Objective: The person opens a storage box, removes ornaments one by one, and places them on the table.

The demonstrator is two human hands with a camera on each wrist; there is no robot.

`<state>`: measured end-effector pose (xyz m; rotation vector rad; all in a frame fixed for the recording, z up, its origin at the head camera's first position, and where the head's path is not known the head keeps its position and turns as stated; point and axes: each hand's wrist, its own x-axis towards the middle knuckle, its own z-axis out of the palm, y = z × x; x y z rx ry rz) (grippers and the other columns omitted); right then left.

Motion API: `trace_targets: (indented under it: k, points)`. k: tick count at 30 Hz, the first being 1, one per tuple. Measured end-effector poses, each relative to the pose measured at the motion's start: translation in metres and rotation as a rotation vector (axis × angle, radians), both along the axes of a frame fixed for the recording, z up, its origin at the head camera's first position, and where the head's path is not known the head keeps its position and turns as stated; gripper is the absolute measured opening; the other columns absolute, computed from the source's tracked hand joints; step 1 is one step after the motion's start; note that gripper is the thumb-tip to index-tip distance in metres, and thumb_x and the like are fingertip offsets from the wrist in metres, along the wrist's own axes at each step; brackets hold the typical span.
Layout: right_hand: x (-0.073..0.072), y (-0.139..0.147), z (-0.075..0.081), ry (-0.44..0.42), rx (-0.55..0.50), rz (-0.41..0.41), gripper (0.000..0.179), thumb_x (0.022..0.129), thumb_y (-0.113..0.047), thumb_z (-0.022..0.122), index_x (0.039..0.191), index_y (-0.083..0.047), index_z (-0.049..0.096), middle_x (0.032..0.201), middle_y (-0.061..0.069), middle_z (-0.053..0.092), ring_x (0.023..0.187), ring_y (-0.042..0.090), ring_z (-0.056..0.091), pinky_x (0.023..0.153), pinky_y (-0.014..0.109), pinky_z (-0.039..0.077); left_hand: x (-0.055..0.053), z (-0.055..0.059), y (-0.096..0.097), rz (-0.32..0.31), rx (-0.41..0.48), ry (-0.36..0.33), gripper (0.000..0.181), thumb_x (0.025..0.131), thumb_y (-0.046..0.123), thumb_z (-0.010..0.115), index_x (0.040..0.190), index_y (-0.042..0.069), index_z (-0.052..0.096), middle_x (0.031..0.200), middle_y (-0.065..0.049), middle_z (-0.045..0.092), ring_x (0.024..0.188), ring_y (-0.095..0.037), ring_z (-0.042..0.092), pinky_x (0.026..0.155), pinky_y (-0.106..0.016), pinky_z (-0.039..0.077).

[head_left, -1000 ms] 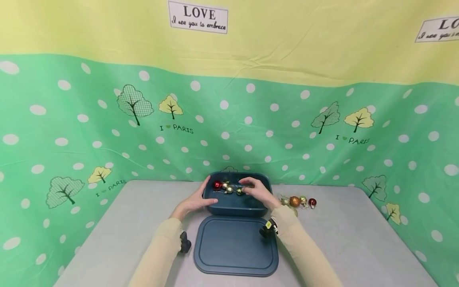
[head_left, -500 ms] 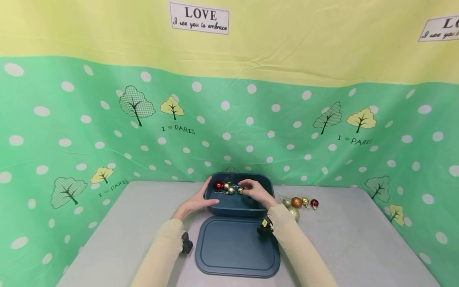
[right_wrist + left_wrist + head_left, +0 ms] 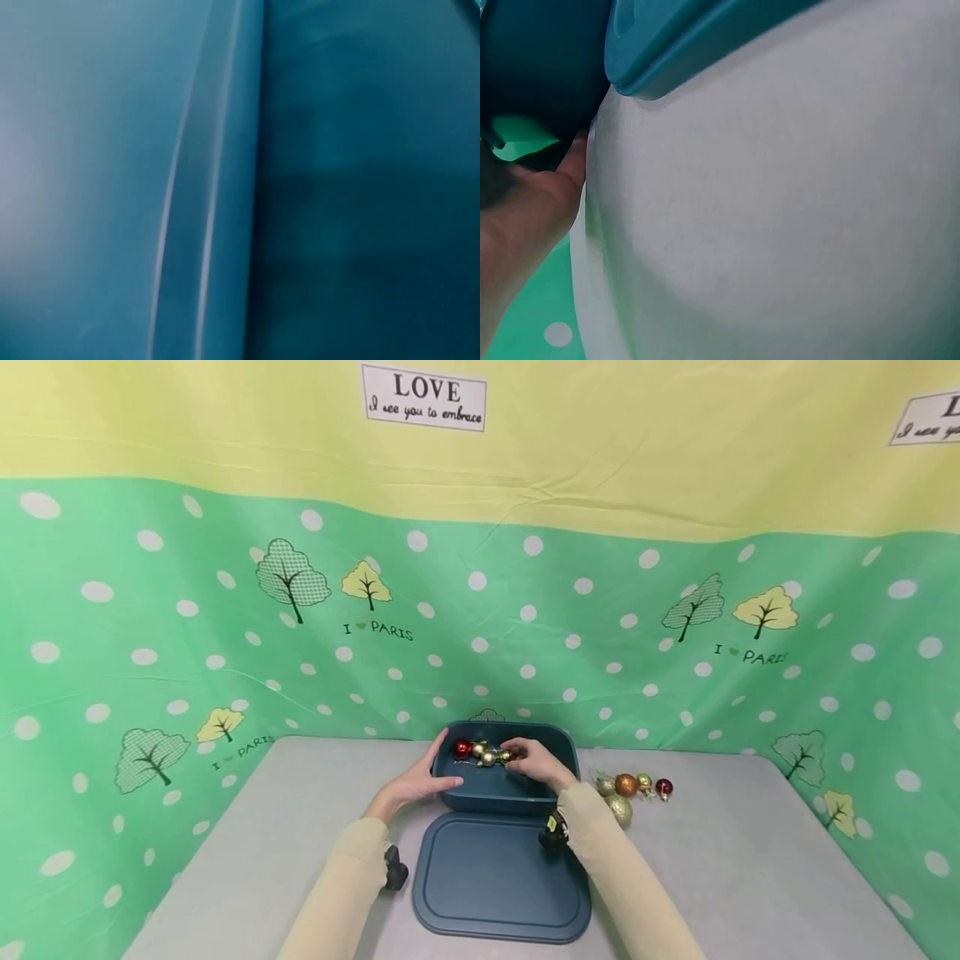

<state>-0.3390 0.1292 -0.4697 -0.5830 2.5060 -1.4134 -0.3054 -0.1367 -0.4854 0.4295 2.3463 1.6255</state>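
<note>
In the head view, my left hand (image 3: 411, 783) rests on the left end of a dark blue box (image 3: 495, 804), fingers straight along its side and thumb at the front corner. My right hand (image 3: 538, 763) reaches inside and pinches a small gold bauble (image 3: 507, 756) between thumb and fingers. Left of it in the box lie a red bauble (image 3: 462, 748) and pale gold baubles (image 3: 489, 759). The left wrist view shows the left hand (image 3: 536, 206) against the box (image 3: 544, 60). Neither the right hand nor the baubles appear in the right wrist view.
The flat blue lid (image 3: 501, 878) lies on the grey table (image 3: 735, 860) in front of the box. To the right sit several more baubles, including a glittery gold one (image 3: 619, 811), an orange one (image 3: 626, 785) and a red one (image 3: 663, 787). A printed curtain (image 3: 480, 635) hangs behind.
The right hand has lowered slightly and moved left with the gold bauble, closer to the other baubles in the box. The left hand stays at the box's left end. The head view has shifted slightly.
</note>
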Motion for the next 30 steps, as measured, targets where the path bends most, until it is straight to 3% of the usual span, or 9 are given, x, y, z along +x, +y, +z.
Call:
trace_targets:
  k: [10, 21, 23, 30]
  points:
    - [0.002, -0.003, 0.001, 0.062, 0.116, -0.069, 0.020, 0.088, 0.001, 0.066, 0.107, 0.005, 0.064, 0.093, 0.010, 0.063, 0.083, 0.023, 0.059, 0.071, 0.037, 0.050, 0.000, 0.000, 0.000, -0.007, -0.011, 0.013, 0.101, 0.087, 0.024, 0.073, 0.157, 0.026, -0.001, 0.160, -0.017, -0.005, 0.142, -0.044, 0.003, 0.109, -0.062, 0.015]
    - [0.007, -0.002, 0.005, 0.040, 0.017, -0.086, 0.023, 0.091, -0.002, 0.064, 0.113, 0.004, 0.062, 0.098, 0.011, 0.063, 0.089, 0.024, 0.061, 0.073, 0.037, 0.052, -0.001, -0.001, 0.001, -0.024, -0.007, 0.020, 0.101, 0.088, 0.019, 0.071, 0.157, 0.022, -0.002, 0.159, -0.019, -0.005, 0.142, -0.045, 0.001, 0.108, -0.064, 0.014]
    - [0.008, -0.002, 0.007, 0.028, -0.025, -0.089, 0.024, 0.090, -0.001, 0.064, 0.114, 0.005, 0.061, 0.098, 0.012, 0.064, 0.088, 0.025, 0.062, 0.073, 0.038, 0.053, 0.000, 0.002, 0.001, -0.035, 0.001, 0.012, 0.101, 0.088, 0.017, 0.071, 0.157, 0.019, -0.003, 0.159, -0.020, -0.007, 0.141, -0.046, -0.001, 0.108, -0.064, 0.012]
    - [0.009, -0.001, 0.008, -0.016, -0.166, -0.094, 0.028, 0.087, 0.004, 0.065, 0.113, 0.010, 0.059, 0.098, 0.019, 0.066, 0.089, 0.027, 0.065, 0.076, 0.040, 0.055, 0.016, 0.029, 0.001, -0.070, 0.006, -0.006, 0.099, 0.088, 0.017, 0.071, 0.156, 0.010, -0.002, 0.158, -0.025, -0.005, 0.141, -0.047, 0.001, 0.109, -0.063, 0.015]
